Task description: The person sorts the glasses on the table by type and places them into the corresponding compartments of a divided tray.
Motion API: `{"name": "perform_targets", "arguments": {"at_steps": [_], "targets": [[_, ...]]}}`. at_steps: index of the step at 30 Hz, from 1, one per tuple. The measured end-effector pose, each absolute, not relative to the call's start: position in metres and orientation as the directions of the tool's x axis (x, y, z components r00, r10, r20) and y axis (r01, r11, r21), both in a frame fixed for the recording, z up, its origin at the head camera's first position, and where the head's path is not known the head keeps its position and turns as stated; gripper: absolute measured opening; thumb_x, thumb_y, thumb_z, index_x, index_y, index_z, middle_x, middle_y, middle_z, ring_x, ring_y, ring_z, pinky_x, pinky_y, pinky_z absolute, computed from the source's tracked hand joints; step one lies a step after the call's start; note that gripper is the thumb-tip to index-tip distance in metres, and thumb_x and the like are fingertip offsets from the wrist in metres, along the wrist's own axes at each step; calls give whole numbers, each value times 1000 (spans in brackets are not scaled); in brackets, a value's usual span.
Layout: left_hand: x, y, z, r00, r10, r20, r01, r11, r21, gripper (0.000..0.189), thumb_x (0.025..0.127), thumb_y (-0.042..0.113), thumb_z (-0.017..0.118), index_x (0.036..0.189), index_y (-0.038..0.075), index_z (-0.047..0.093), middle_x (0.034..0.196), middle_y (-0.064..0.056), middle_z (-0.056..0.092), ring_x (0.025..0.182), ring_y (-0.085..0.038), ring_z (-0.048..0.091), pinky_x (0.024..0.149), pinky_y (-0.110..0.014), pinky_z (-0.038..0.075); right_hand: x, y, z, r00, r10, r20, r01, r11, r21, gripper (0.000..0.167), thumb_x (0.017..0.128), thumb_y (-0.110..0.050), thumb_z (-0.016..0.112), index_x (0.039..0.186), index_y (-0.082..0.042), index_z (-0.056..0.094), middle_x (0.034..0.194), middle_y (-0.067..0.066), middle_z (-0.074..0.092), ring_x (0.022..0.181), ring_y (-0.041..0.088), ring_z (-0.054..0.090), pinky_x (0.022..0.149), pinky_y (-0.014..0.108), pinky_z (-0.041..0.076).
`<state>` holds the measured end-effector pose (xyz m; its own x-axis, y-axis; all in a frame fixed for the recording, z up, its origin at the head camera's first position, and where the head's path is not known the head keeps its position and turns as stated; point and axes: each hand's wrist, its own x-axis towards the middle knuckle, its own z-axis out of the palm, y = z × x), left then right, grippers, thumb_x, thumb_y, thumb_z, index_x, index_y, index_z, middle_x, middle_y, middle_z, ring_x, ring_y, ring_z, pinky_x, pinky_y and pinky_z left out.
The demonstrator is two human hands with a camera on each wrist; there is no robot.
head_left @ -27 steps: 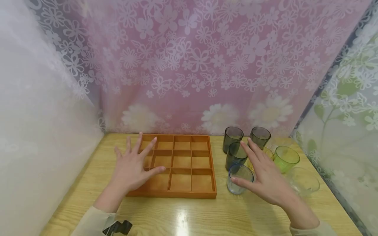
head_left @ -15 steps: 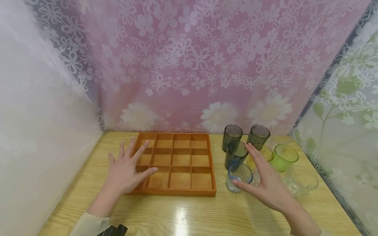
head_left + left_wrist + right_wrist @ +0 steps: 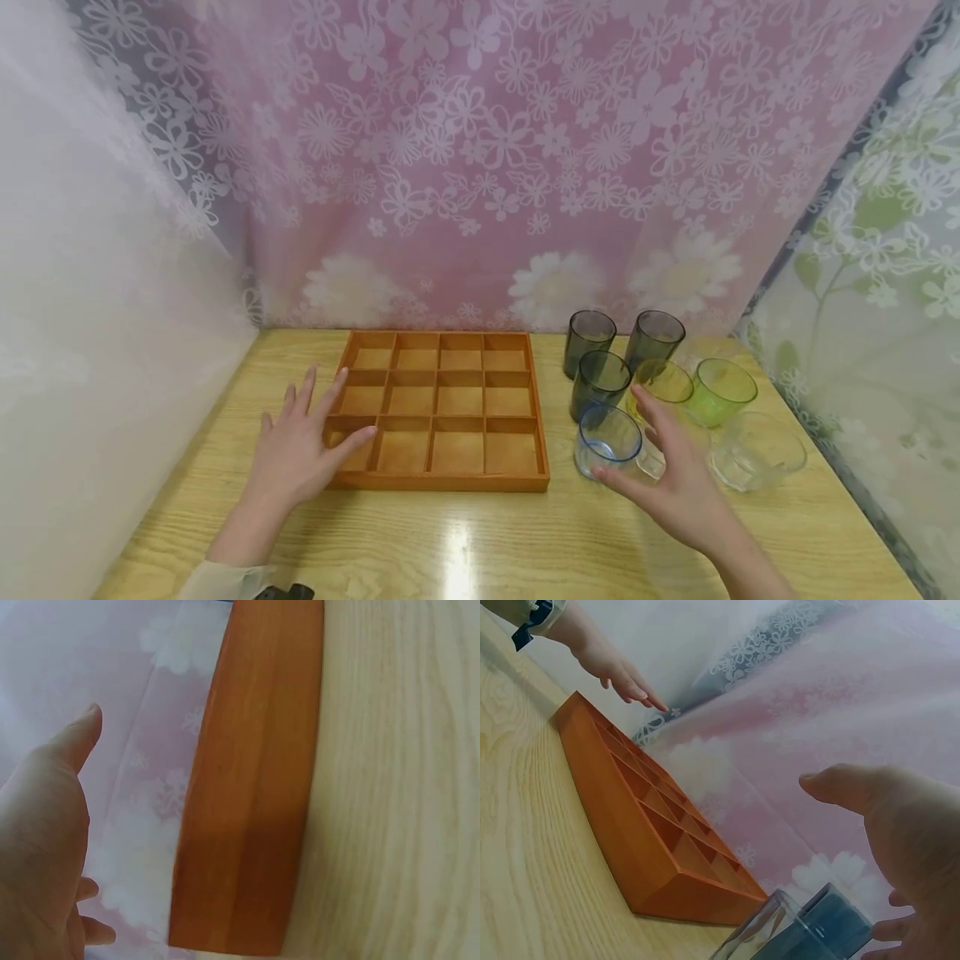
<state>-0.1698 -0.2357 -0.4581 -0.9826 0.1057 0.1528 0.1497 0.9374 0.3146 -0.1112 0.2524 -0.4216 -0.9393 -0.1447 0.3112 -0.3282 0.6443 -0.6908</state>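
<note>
My left hand (image 3: 288, 450), fingers spread and straight, hovers over the left front corner of a brown wooden compartment tray (image 3: 442, 482). In the left wrist view its thumb stands apart from the tray's side (image 3: 247, 787). My right hand (image 3: 688, 492) is at the group of glasses, thumb and fingers spread apart around a clear glass with a blue rim (image 3: 600, 446). The right wrist view has this hand (image 3: 922, 840) above that glass (image 3: 761, 934), its thumb away from the wall. Neither hand grips anything.
Three dark grey glasses (image 3: 589, 346) stand behind the blue-rimmed one. To their right are a yellow glass (image 3: 667, 383), a green glass (image 3: 723, 396) and a clear glass (image 3: 757, 454); another clear one is partly hidden by my right hand. Floral curtains (image 3: 480, 167) enclose the wooden table (image 3: 390, 542).
My left hand has drawn back leftward and toward me, off the tray's middle compartments. My right hand has lowered slightly beside the blue-rimmed glass. The view has tilted a little; tray and glasses stay put.
</note>
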Motion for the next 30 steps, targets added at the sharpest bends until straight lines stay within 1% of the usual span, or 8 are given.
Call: {"name": "perform_targets", "arguments": {"at_steps": [2,5,8,11,15,19,22,30], "targets": [[-170,-239,-462,-985,96,144,140,931,336,97,95,82,50,170,42,3,176,-16,-2,153,-58,12,106,-88,12,-111,252,-425,-942,-141,305,-323,636,-701,112,83,-32,94,170,-24,23,168,16,34,148,42,37,109,61,41],[-171,-244,-468,-986,90,141,136,924,358,96,97,79,50,171,38,5,176,-19,2,152,-59,15,107,-87,15,-112,251,-430,-944,-136,301,-316,639,-701,111,84,-33,94,169,-18,25,168,17,34,148,44,37,111,56,42],[-171,-248,-473,-985,88,151,139,919,370,93,100,76,48,172,33,8,174,-23,7,147,-61,27,103,-83,31,-113,251,-435,-950,-130,285,-301,635,-711,110,85,-33,93,169,-16,25,168,18,33,149,44,35,112,54,41],[-171,-249,-477,-986,75,149,130,907,400,91,101,75,47,172,32,10,173,-26,12,135,-63,43,77,-65,56,-115,251,-441,-957,-117,264,-277,630,-726,108,86,-33,92,169,-13,25,167,21,33,148,46,35,112,59,40],[-171,-249,-481,-991,44,124,96,886,454,88,102,74,47,172,36,8,173,-25,14,121,-65,54,47,-39,46,-117,252,-449,-965,-101,241,-250,627,-738,107,87,-35,91,167,-8,25,165,25,34,147,51,36,110,66,38],[-170,-249,-484,-991,16,133,80,870,487,86,104,71,48,172,36,9,172,-26,19,125,-67,50,64,-61,57,-119,252,-455,-964,-88,250,-248,631,-735,106,87,-34,91,166,-5,27,165,25,35,147,51,35,109,68,39],[-169,-248,-488,-989,-5,151,75,854,515,85,104,70,48,172,33,12,170,-27,24,132,-65,44,87,-79,47,-121,251,-459,-956,-79,282,-267,630,-729,104,86,-30,92,164,-2,29,163,25,37,146,50,38,108,66,40],[-170,-249,-499,-977,-41,211,95,799,594,82,106,63,52,170,22,25,165,-25,36,141,-55,43,105,-75,38,-125,246,-468,-944,-70,323,-297,605,-739,100,85,-24,94,160,2,33,160,26,41,143,48,43,106,65,41]]}}
